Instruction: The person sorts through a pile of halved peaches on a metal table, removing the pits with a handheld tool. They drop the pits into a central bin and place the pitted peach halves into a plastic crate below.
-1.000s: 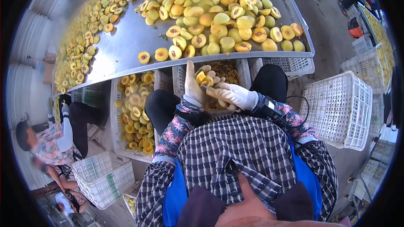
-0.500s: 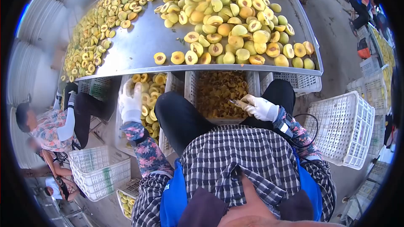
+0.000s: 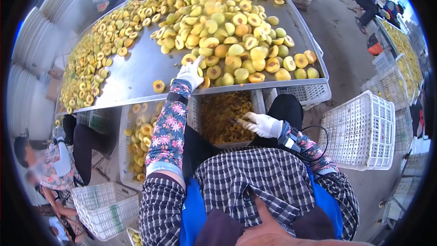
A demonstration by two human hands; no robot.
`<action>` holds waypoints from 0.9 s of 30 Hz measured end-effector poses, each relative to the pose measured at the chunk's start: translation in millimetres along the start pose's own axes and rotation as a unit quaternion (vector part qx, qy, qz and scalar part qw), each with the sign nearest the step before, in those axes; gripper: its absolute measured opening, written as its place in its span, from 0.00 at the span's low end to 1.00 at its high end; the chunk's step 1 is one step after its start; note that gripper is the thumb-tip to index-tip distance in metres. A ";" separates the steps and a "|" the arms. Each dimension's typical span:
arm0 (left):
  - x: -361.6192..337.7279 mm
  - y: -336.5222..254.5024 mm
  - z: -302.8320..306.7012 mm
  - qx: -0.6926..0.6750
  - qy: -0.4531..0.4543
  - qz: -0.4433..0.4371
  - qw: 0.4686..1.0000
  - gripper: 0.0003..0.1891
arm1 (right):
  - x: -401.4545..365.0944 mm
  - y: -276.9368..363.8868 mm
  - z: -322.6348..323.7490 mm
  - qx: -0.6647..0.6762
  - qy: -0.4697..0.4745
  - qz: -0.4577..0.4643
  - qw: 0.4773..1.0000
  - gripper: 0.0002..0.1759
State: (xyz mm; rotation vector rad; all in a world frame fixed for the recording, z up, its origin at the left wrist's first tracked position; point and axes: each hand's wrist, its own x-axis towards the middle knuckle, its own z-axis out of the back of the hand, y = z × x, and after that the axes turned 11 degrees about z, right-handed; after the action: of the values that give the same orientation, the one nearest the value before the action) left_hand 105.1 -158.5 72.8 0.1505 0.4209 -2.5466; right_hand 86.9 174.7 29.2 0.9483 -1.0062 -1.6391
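Note:
My left hand (image 3: 190, 74), in a white glove, reaches over the front edge of the metal table (image 3: 132, 82). Its fingers are stretched out among the halved yellow-green fruit (image 3: 214, 72), which look like apricots or small peaches. They touch the nearest halves, and no half is clearly gripped. Over my lap, my gloved right hand (image 3: 264, 125) is closed on a small thin tool (image 3: 236, 121) with a dark tip, its handle mostly hidden by the fingers. Below that tool stands a crate (image 3: 195, 111) of brown-orange pits and scraps.
A crate of fruit halves (image 3: 141, 134) stands left of my knees, partly hidden by my left arm. White plastic crates stand at right (image 3: 359, 132) and lower left (image 3: 107, 209). Another person (image 3: 57, 159) sits at left, and others work at upper right.
My left hand has moved from above the left fruit crate up and right onto the table's fruit. My right hand stays over the scrap crate with the tool. The view has shifted slightly.

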 end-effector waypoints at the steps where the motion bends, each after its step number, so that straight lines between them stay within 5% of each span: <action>1: -0.9 -2.0 2.6 0.000 -0.026 0.000 1.000 0.45 | 0.0 1.8 0.1 -0.020 0.001 0.002 1.000 0.23; 8: 1.1 23.2 2.2 0.013 -0.064 0.105 0.992 0.37 | 0.7 14.6 5.1 -0.003 -0.024 0.024 0.999 0.23; 11: 7.9 41.7 -0.8 -0.167 -0.130 0.112 0.971 0.31 | 10.7 7.4 2.2 0.140 -0.056 0.020 0.988 0.21; 12: 21.9 60.0 -21.1 -0.383 -0.123 0.053 0.914 0.24 | 13.9 8.6 1.3 0.167 -0.083 0.017 0.982 0.18; 13: -2.7 37.8 -5.9 -0.601 -0.059 0.031 0.796 0.23 | 16.2 24.5 5.2 0.106 -0.098 0.046 0.988 0.18; 14: -34.4 4.5 8.8 -0.781 0.008 0.007 0.624 0.21 | 17.4 41.6 11.9 0.046 -0.113 0.073 0.990 0.19; 15: -46.9 -3.3 7.3 -0.781 0.005 0.013 0.624 0.21 | 21.9 46.8 13.8 0.047 -0.127 0.090 0.987 0.19; 17: -62.8 -17.9 3.4 -0.880 0.146 0.014 0.451 0.22 | 31.2 59.2 17.5 0.028 -0.163 0.174 0.971 0.20; 21: -108.6 -63.6 10.5 -0.874 0.142 -0.054 0.461 0.31 | 40.5 99.4 25.4 -0.092 -0.205 0.164 0.961 0.21; 24: -112.0 -73.5 -3.2 -0.881 0.103 -0.021 0.461 0.31 | 50.0 104.7 16.1 -0.164 -0.283 0.208 0.922 0.20; 25: -108.7 -73.0 -14.8 -0.695 -0.054 -0.097 0.710 0.30 | 53.2 100.7 12.1 -0.210 -0.307 0.221 0.901 0.18; 26: -108.3 -72.2 -20.7 -0.696 -0.055 -0.097 0.709 0.30 | 53.5 97.9 11.0 -0.211 -0.306 0.221 0.902 0.18; 27: -112.8 -77.0 -14.1 -0.788 0.013 -0.064 0.613 0.30 | 53.8 95.9 9.9 -0.235 -0.296 0.202 0.903 0.17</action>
State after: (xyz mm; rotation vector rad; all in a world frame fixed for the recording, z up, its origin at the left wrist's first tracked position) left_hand 159.1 -35.6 101.6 -0.5149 2.4405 -1.3610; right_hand 95.7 105.2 114.6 -0.1040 -1.0341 -1.7174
